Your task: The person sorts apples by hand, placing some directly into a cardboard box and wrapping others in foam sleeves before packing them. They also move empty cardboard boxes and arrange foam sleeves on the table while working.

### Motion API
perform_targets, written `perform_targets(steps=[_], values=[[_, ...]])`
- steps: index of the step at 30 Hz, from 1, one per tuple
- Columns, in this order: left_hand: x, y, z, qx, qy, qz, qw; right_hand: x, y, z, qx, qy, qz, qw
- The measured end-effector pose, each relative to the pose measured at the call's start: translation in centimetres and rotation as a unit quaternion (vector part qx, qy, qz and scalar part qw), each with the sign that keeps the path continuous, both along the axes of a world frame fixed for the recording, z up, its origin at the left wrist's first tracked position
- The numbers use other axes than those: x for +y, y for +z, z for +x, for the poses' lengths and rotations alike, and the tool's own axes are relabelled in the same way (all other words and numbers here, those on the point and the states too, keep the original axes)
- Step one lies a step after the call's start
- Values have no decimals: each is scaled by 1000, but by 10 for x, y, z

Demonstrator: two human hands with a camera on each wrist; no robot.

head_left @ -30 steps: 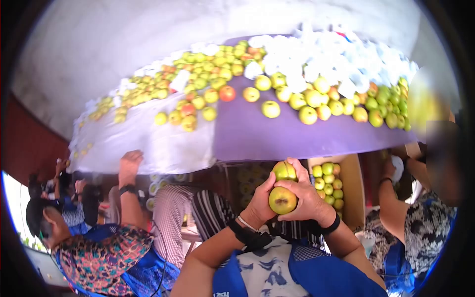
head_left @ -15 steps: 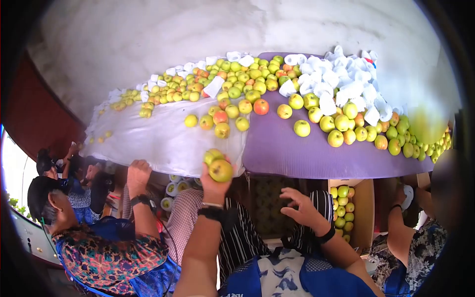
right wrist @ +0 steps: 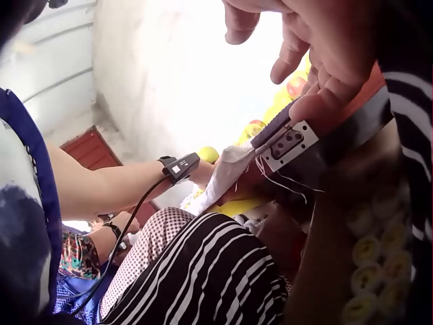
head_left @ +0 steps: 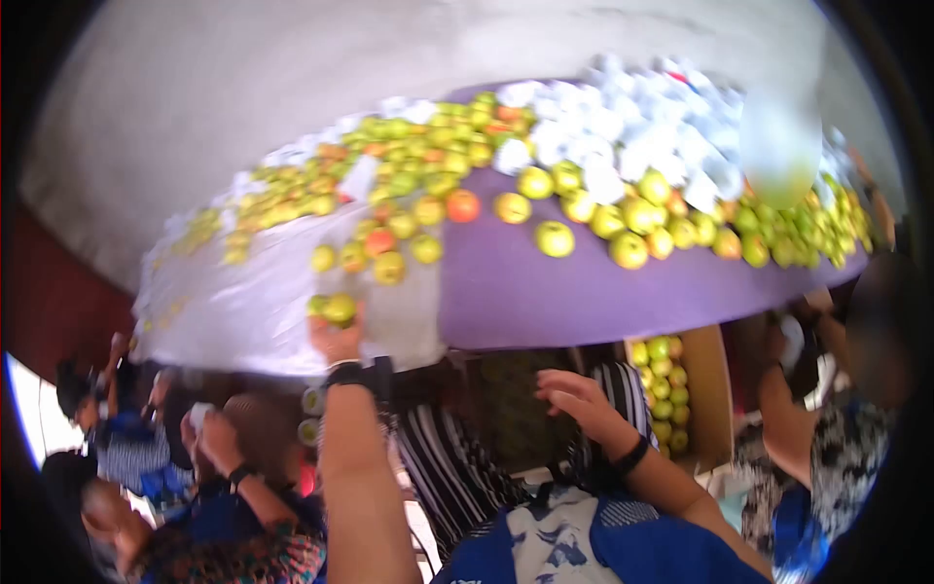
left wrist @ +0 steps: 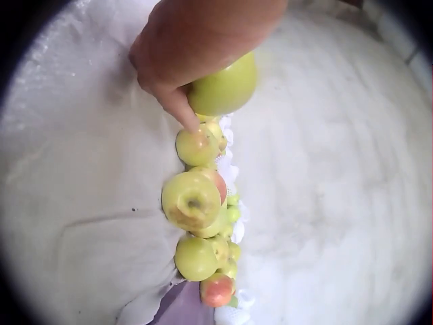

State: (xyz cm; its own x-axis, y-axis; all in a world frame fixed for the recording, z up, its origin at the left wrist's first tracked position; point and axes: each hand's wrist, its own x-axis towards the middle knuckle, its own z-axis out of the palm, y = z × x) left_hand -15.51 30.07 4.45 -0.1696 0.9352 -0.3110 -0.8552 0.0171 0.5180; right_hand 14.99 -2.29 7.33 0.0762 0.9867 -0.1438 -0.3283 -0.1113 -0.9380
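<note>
My left hand (head_left: 336, 341) is stretched out over the white cloth (head_left: 243, 311) and holds two yellow-green apples (head_left: 339, 308), one partly behind the other in the head view. From the left wrist, the hand (left wrist: 196, 47) covers the top of a large green apple (left wrist: 229, 88), its fingertip overlapping a smaller yellow apple beyond. Loose apples (head_left: 388, 267) lie just past this hand. Held above my striped lap, my right hand (head_left: 587, 401) has nothing in it; the right wrist view shows its fingers (right wrist: 291, 47) loosely bent and spread in front of the table edge.
Many apples (head_left: 418, 146) and white foam nets (head_left: 623, 122) cover the back of the table. Purple padding (head_left: 545, 302) lines its right half. Below stands a cardboard box (head_left: 715, 399) of apples. People sit close on both sides, one in a floral top (head_left: 233, 555).
Both hands were together around two apples at first. They separated, and my left hand carried the apples left and forward over the white cloth. The right hand let go and stayed near my lap.
</note>
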Motion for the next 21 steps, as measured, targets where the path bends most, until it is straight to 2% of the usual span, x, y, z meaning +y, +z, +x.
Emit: perform_targets(steps=[4,8,10,11,13,14,15,17,18,20,21], values=[[2,15,-7,-70,-83,-21,994,0,-26,1,-11,-2,35,999],[10,16,-5,-3,-50,-46,998,-8,-17,5,26,-35,36,998],[-16,52,21,-41,-29,-47,998,-19,-1,12,51,-37,58,996],[-16,51,24,-38,-33,-50,997,-27,9,21,53,-42,55,996],[-15,51,27,-12,-85,-39,996,-47,24,48,72,-77,52,993],[-14,50,30,-2,-102,-34,994,-56,21,62,79,-127,46,988],[-16,47,40,-14,-178,22,984,-66,16,77,86,-176,39,980],[-38,58,75,-22,-281,94,955,-84,-5,107,56,-301,-49,951],[-65,69,106,-21,-311,113,943,-91,-17,122,12,-329,-97,939],[-112,68,150,27,-463,217,859,-108,-59,149,-73,-359,-188,911],[-148,74,182,157,-418,207,871,-115,-87,162,-113,-360,-233,896]])
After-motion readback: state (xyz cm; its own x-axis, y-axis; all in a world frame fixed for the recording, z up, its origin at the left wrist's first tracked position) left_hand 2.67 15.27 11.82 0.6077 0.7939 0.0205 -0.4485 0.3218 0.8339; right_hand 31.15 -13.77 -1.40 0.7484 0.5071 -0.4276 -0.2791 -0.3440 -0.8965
